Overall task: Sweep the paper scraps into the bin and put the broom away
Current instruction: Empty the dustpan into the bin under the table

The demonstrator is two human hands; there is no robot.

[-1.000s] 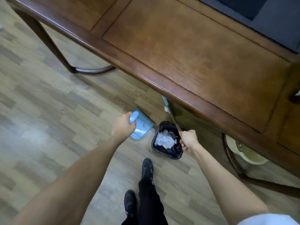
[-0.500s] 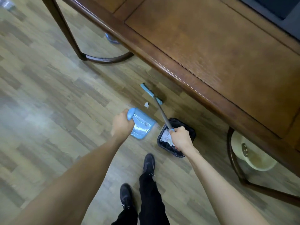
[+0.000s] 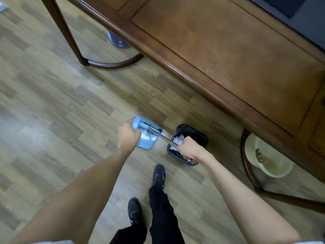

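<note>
My left hand (image 3: 127, 136) grips the handle of a light blue dustpan (image 3: 146, 142) held low over the wooden floor. My right hand (image 3: 190, 150) is closed around the metal broom handle (image 3: 161, 137), which slants up-left across the dustpan; the broom head is blurred at the pan. White paper scraps (image 3: 144, 133) lie in the pan. Just right of the pan stands a small bin with a black liner (image 3: 193, 133), holding more white paper (image 3: 179, 140). My right hand covers the bin's near side.
A dark wooden table (image 3: 219, 50) overhangs the floor at top right; its curved legs (image 3: 112, 65) stand left and right. A cream basin (image 3: 269, 155) sits under the table on the right. A blue water bottle (image 3: 117, 41) lies under it. My black shoes (image 3: 158, 175) stand below.
The broom head swept from the floor near the table edge back onto the dustpan, carrying the loose scrap with it. The dustpan stayed beside the bin.
</note>
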